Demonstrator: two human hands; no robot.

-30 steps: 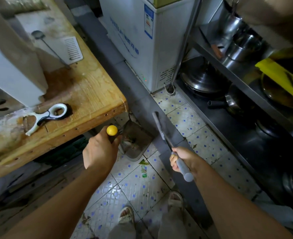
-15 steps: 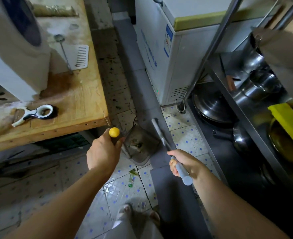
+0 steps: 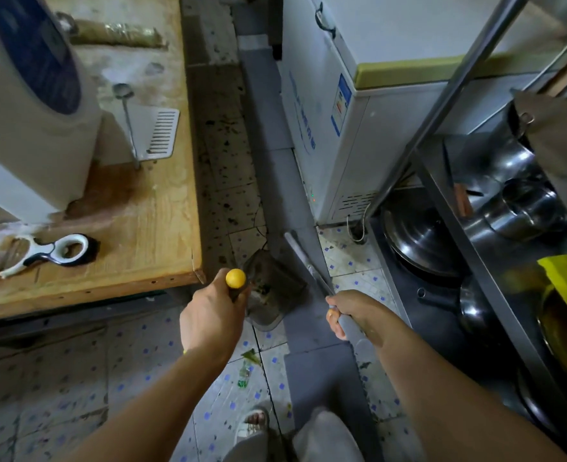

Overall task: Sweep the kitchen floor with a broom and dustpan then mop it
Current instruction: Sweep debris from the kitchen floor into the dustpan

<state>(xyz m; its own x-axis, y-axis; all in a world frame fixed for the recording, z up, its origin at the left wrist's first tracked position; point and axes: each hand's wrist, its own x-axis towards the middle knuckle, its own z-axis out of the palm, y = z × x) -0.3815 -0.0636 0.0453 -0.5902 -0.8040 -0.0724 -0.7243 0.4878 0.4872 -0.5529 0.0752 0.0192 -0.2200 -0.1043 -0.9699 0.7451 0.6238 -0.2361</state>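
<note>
My left hand (image 3: 212,315) grips a dark handle tipped with a yellow knob (image 3: 235,278); this is the dustpan's handle. The grey dustpan (image 3: 268,288) hangs just beyond that hand, above the tiled floor, with scraps of debris inside. My right hand (image 3: 352,311) grips the grey broom handle (image 3: 308,265), which slants up and away to the left toward the floor. The broom's head is not visible. Green litter scraps (image 3: 247,365) lie on the tiled floor (image 3: 148,355) between my arms.
A wooden table (image 3: 135,201) with a white appliance (image 3: 25,111), a peeler (image 3: 45,253) and a spatula stands at left. A white chest freezer (image 3: 358,111) stands ahead. A steel rack (image 3: 475,235) with pots and lids fills the right. My feet (image 3: 252,425) are at the bottom.
My view has tilted and moved forward, showing more dirty floor between table and freezer. Both hands keep their grips; the dustpan and broom stay in about the same place relative to me.
</note>
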